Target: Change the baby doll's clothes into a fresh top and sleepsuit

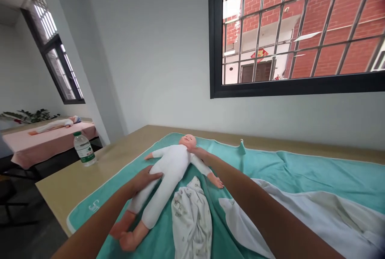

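Note:
A baby doll (170,166) in a white suit lies on its back on a teal towel (270,166) spread over a wooden table (69,183). My left hand (146,179) rests flat on the doll's hip, fingers stretched out. My right hand (200,154) reaches to the doll's neck and shoulder, just under the head; its fingers are partly hidden behind the doll. A small printed white garment (191,215) lies beside the doll's legs. A larger white cloth (315,215) lies under my right forearm.
A water bottle (84,149) stands on the table's left part. Beyond it, a second table with a pink cover (45,140) holds another doll and a plant. A barred window is set in the wall behind the table.

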Tool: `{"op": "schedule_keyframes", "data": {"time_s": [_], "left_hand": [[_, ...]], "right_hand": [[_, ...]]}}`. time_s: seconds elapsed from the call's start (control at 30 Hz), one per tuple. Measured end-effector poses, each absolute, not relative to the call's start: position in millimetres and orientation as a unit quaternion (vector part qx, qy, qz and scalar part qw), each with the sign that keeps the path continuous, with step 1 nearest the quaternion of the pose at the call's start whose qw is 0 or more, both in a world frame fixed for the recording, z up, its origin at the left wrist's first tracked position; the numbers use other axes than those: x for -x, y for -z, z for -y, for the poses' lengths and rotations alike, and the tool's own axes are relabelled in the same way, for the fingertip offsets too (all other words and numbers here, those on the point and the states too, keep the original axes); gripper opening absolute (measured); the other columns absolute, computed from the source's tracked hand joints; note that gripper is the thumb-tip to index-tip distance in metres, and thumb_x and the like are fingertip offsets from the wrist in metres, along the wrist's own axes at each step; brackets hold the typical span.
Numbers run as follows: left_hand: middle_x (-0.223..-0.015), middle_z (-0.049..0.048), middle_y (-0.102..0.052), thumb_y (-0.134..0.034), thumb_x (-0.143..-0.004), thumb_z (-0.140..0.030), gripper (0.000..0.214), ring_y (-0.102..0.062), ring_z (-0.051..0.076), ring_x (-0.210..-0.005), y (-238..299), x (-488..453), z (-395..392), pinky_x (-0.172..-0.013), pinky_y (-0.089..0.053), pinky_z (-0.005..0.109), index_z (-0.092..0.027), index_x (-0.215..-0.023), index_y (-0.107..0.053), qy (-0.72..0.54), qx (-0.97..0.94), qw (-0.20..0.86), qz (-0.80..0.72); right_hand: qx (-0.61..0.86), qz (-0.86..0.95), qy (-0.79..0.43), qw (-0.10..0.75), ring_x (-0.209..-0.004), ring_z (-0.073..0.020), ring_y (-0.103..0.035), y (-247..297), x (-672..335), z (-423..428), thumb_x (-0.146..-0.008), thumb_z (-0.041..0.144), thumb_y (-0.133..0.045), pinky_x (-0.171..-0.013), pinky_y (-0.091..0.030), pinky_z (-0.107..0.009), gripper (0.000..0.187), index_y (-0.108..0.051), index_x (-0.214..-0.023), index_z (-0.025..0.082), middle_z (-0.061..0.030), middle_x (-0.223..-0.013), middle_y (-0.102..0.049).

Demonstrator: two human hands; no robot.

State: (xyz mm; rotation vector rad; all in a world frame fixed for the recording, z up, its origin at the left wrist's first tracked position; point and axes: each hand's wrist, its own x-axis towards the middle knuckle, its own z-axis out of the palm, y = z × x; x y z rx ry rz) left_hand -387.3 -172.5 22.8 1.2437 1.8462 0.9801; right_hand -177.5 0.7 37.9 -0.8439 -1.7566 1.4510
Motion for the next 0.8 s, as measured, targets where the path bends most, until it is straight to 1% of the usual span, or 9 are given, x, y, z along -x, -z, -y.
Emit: {"op": "schedule_keyframes", "data": {"time_s": [0.1, 0.2, 0.27, 0.33, 0.47, 0.57, 0.67, 0.73, 0.8], "left_hand": [[-0.117, 0.0102, -0.068, -0.058, -0.077, -0.06, 0.063, -0.064, 0.029, -0.106, -15, 391, 168, -0.084, -0.051, 0.028, -0.014, -0.121, -0.058, -0.339, -0.489, 0.305, -0.744], [-0.122, 0.0105, -0.063, -0.052, -0.083, -0.052, 0.06, -0.057, 0.034, -0.115, -12, 384, 166, -0.097, -0.045, 0.037, -0.008, -0.124, -0.053, -0.287, -0.516, 0.119, -0.798], [-0.127, 0.0134, -0.059, -0.049, -0.086, -0.039, 0.049, -0.05, 0.036, -0.122, -11, 366, 164, -0.104, -0.039, 0.044, -0.007, -0.123, -0.053, -0.27, -0.543, -0.038, -0.794], [-0.125, 0.0117, -0.06, -0.044, -0.088, -0.029, 0.036, -0.051, 0.032, -0.122, -12, 329, 162, -0.105, -0.038, 0.044, -0.014, -0.119, -0.056, -0.273, -0.595, -0.111, -0.748], [-0.113, 0.0028, -0.067, -0.04, -0.093, -0.04, 0.03, -0.061, 0.023, -0.107, -9, 210, 156, -0.09, -0.048, 0.035, -0.028, -0.109, -0.061, -0.224, -0.709, -0.009, -0.668], [-0.117, 0.0112, -0.064, -0.047, -0.087, -0.053, 0.041, -0.056, 0.029, -0.115, -2, 124, 144, -0.091, -0.046, 0.039, -0.02, -0.109, -0.061, -0.146, -0.743, 0.03, -0.653], [-0.116, 0.017, -0.063, -0.063, -0.078, -0.047, 0.045, -0.055, 0.034, -0.114, 3, 76, 125, -0.094, -0.043, 0.045, -0.013, -0.108, -0.06, -0.115, -0.714, 0.067, -0.688], [-0.109, 0.0166, -0.066, -0.06, -0.08, -0.034, 0.028, -0.059, 0.033, -0.107, 0, 63, 117, -0.088, -0.045, 0.043, -0.013, -0.099, -0.063, -0.122, -0.697, 0.089, -0.701], [-0.1, 0.0138, -0.069, -0.051, -0.084, -0.025, 0.017, -0.063, 0.028, -0.098, -8, 55, 118, -0.082, -0.047, 0.04, -0.015, -0.09, -0.063, -0.146, -0.69, 0.103, -0.701]], "right_hand": [[0.345, 0.68, -0.58, 0.287, -0.091, -0.0169, -0.061, -20, 167, -19, -0.088, 0.043, -0.052, -0.083, -0.046, -0.029, 0.042, -0.066, -0.097, 0.005, -0.0089, -0.1, -0.068], [0.359, 0.693, -0.568, 0.262, -0.101, -0.0204, -0.061, -6, 112, -40, -0.083, 0.04, -0.062, -0.086, -0.047, -0.031, 0.033, -0.066, -0.104, 0.015, -0.0089, -0.112, -0.066], [0.387, 0.732, -0.494, 0.265, -0.107, -0.0231, -0.06, 0, 44, -46, -0.082, 0.042, -0.062, -0.087, -0.049, -0.033, 0.035, -0.064, -0.11, 0.02, -0.0092, -0.121, -0.063], [0.447, 0.769, -0.366, 0.272, -0.108, -0.0243, -0.06, 4, -42, -40, -0.081, 0.043, -0.061, -0.094, -0.046, -0.035, 0.037, -0.064, -0.11, 0.021, -0.0085, -0.119, -0.065], [0.622, 0.747, -0.122, 0.202, -0.107, -0.0307, -0.059, 14, -209, 9, -0.081, 0.056, -0.053, -0.09, -0.045, -0.04, 0.048, -0.062, -0.111, 0.019, -0.0136, -0.121, -0.062], [0.662, 0.735, -0.008, 0.144, -0.107, -0.0369, -0.056, 31, -281, 49, -0.075, 0.06, -0.058, -0.086, -0.044, -0.043, 0.056, -0.062, -0.108, 0.016, -0.0188, -0.119, -0.061], [0.66, 0.74, -0.01, 0.129, -0.095, -0.0322, -0.06, 44, -299, 71, -0.076, 0.049, -0.06, -0.079, -0.043, -0.038, 0.039, -0.062, -0.092, 0.014, -0.019, -0.102, -0.065], [0.662, 0.73, -0.066, 0.155, -0.08, -0.0257, -0.06, 43, -294, 76, -0.081, 0.04, -0.053, -0.069, -0.041, -0.034, 0.024, -0.059, -0.083, 0.017, -0.0131, -0.087, -0.066], [0.646, 0.726, -0.112, 0.207, -0.068, -0.0208, -0.055, 31, -281, 81, -0.082, 0.037, -0.049, -0.063, -0.038, -0.032, 0.021, -0.054, -0.071, 0.019, -0.0066, -0.071, -0.062]]}}
